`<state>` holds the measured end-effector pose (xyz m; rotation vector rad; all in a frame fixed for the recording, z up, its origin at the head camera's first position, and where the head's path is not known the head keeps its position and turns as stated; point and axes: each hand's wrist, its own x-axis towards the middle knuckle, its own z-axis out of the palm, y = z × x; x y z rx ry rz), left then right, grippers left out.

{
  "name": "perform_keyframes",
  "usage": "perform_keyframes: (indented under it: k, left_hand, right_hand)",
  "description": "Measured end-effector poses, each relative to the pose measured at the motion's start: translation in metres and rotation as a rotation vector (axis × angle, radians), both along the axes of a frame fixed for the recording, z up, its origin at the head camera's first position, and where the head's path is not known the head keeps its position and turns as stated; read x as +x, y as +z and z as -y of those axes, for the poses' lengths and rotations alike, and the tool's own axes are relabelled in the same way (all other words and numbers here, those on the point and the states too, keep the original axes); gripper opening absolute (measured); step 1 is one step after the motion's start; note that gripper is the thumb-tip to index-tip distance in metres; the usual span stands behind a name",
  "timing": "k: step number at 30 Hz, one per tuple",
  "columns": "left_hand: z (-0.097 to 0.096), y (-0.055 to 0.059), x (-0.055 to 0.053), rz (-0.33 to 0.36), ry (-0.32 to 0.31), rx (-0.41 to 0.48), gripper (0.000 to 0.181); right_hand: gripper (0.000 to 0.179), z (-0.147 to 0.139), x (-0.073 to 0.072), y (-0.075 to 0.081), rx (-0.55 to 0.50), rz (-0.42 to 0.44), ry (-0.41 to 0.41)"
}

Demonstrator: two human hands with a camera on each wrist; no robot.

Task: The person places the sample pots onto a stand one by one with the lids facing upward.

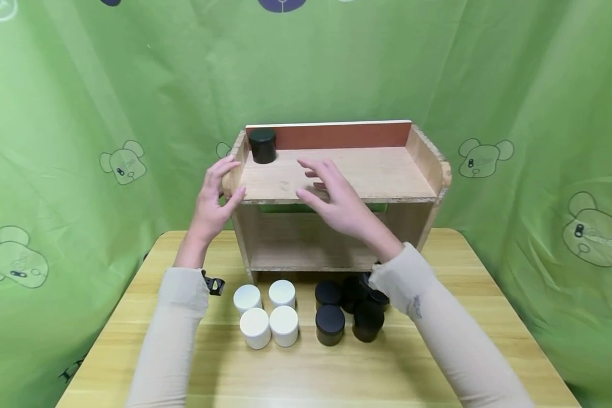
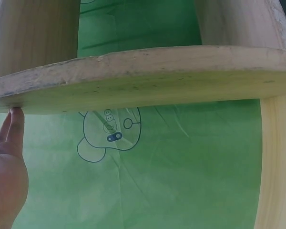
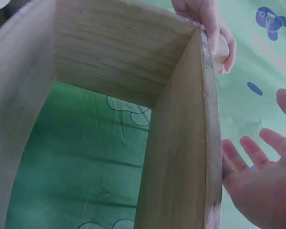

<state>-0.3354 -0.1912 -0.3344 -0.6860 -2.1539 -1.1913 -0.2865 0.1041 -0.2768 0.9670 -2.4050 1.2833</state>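
Note:
A small wooden shelf unit (image 1: 382, 175) stands on the table with a red strip along its back. My left hand (image 1: 209, 207) holds the rounded front end of its left side panel (image 1: 230, 178), thumb on one side and fingers on the other. The right wrist view catches that grip too, with the left hand (image 3: 207, 14) at the shelf corner. My right hand (image 1: 339, 204) hovers over the upper board, fingers spread and nothing in them. A black lidded jar (image 1: 263, 146) sits in the upper board's back left corner.
Several white jars (image 1: 284, 326) are grouped on the wooden table (image 1: 285, 379) before the shelf. To their right stand several black jars (image 1: 330, 324), some partly hidden by my right sleeve. A green patterned curtain (image 1: 132, 85) surrounds the table.

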Motion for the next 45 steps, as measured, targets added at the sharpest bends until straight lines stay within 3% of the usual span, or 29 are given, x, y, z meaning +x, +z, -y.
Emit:
perform_keyframes:
  k: [9,14,21,27,33,40,45]
  left_hand:
    - [0.0,0.0,0.001,-0.019,0.004,-0.002,0.056]
    - [0.0,0.0,0.0,-0.024,0.0,0.001,0.056]
    - [0.001,-0.001,0.001,-0.015,0.002,0.002,0.057]
    - [-0.001,0.0,0.001,-0.003,-0.008,0.014,0.058]
    - [-0.002,0.003,0.004,0.001,-0.009,0.023,0.058]
    - [-0.002,0.0,0.002,0.019,-0.005,0.022,0.058]
    - [-0.006,0.003,0.005,0.026,-0.004,0.037,0.057]
  right_hand:
    - [0.056,-0.041,0.039,-0.028,-0.024,-0.099,0.005]
    - [0.055,-0.064,0.051,-0.048,0.016,-0.069,-0.031]
    - [0.051,-0.101,0.054,-0.094,0.043,0.003,-0.131]
    - [0.045,-0.133,0.061,-0.137,0.06,0.102,-0.162]
    - [0.042,-0.154,0.065,-0.177,0.113,0.113,-0.208]
    - [0.044,-0.169,0.066,-0.209,0.174,0.139,-0.244]
    - [0.052,-0.174,0.066,-0.224,0.186,0.243,-0.242]
